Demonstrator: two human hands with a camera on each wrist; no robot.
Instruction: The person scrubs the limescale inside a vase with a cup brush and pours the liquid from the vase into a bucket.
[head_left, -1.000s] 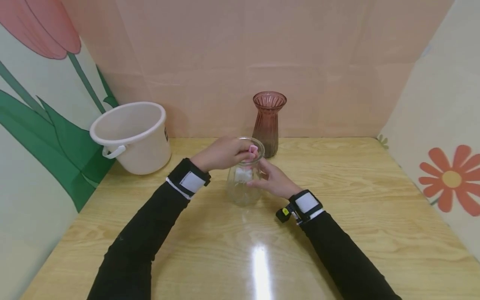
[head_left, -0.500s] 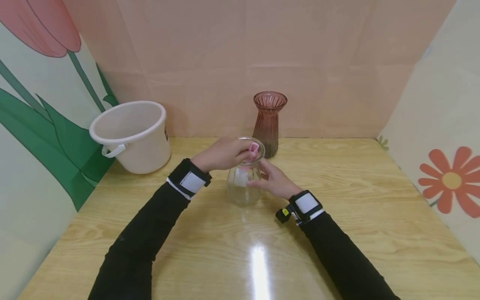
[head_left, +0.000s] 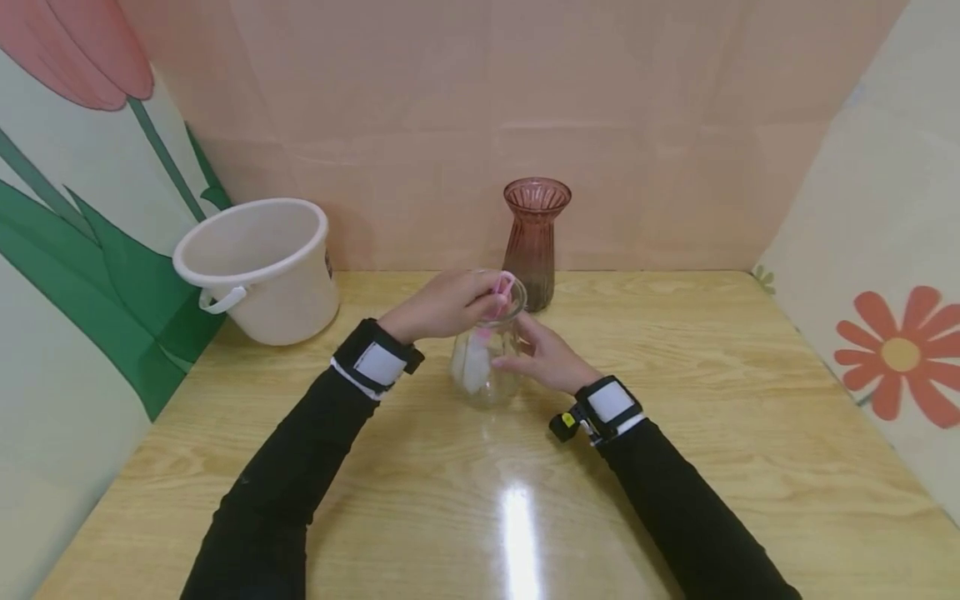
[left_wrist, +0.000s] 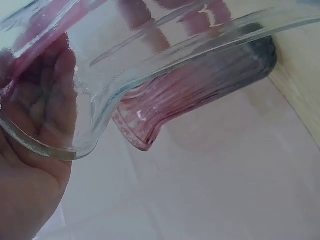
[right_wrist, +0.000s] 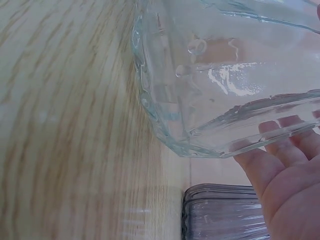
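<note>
Now the white head of the brush (head_left: 474, 365) sits lower and further toward the left wall of the clear glass vase (head_left: 486, 367) than it did 1 second ago, when it showed as a squarer white patch higher up near the middle of the glass; its pink handle (head_left: 501, 287) has tipped and pokes out over the rim. I read that as a scrubbing stroke working down the inside of the vase, with the brush head deep in the belly. The left hand (head_left: 444, 304), at the centre of the head view, has its fingers curled round the pink handle at the mouth of the vase, and the left wrist view shows fingers right against the glass lip (left_wrist: 60, 150). The right hand (head_left: 546, 360) holds the vase from its right side, fingers wrapped about the body; the right wrist view shows fingertips (right_wrist: 280, 150) pressed to the glass. The clear vase stands on the desk (head_left: 675, 375) at mid-frame, just in front of the pink vase (head_left: 534, 242), which has not moved. A white bucket (head_left: 258, 271) stands at the left of the frame, well apart from both hands, also where it was.
</note>
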